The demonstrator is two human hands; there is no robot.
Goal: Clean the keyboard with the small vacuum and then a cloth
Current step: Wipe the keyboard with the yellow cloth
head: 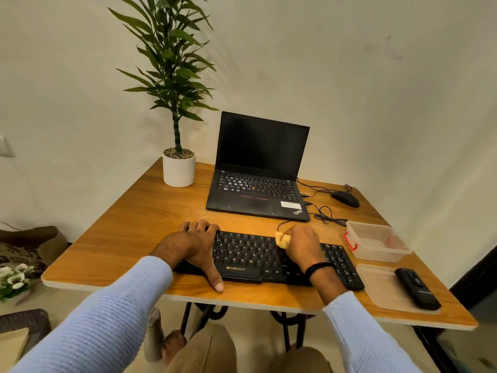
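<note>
Keyboard (250,254) sits at the counter's (134,211) near edge, left hand (193,243) clasping its end; right hand's (304,246) grip bunches the cloth (282,239). Hard wiping could pop keycaps or shove it off.

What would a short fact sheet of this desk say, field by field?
Left hand: holds the left end of the Zebronics keyboard
Right hand: grips a yellow cloth on the keys
Small vacuum: lying on a clear lid, right of keyboard
Clear container: open, beyond the lid
Behind: ThinkPad laptop, wired mouse, potted plant
</note>
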